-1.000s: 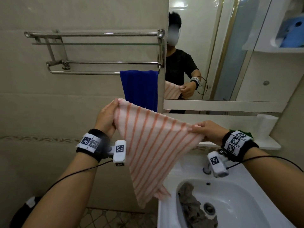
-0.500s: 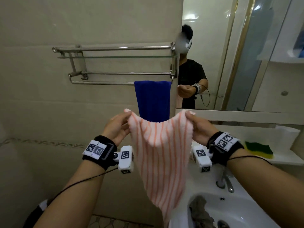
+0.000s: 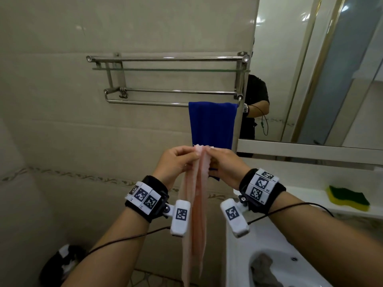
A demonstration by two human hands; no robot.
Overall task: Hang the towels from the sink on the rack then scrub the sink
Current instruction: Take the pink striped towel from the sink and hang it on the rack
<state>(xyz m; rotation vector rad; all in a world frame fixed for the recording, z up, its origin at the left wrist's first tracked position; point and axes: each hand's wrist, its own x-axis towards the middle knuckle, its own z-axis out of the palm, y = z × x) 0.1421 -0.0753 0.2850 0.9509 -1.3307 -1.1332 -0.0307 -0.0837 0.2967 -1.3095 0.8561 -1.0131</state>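
My left hand (image 3: 176,162) and my right hand (image 3: 224,164) pinch the top corners of an orange-and-white striped towel (image 3: 195,224), brought together so it hangs folded in a narrow strip. It hangs in front of me, below the metal towel rack (image 3: 165,59) on the tiled wall. A blue towel (image 3: 212,125) hangs over the rack's lower bar at its right end, just behind my hands. The white sink (image 3: 244,255) is at the lower right with a grey towel (image 3: 265,272) crumpled in its basin.
A green-and-yellow sponge (image 3: 348,197) lies on the white ledge right of the sink. A mirror (image 3: 310,69) fills the upper right, reflecting a person in black. A dark object (image 3: 62,264) sits on the floor at lower left.
My hands have come together, folding the striped towel from a spread sheet into a narrow hanging strip. My view has shifted left and toward the rack.
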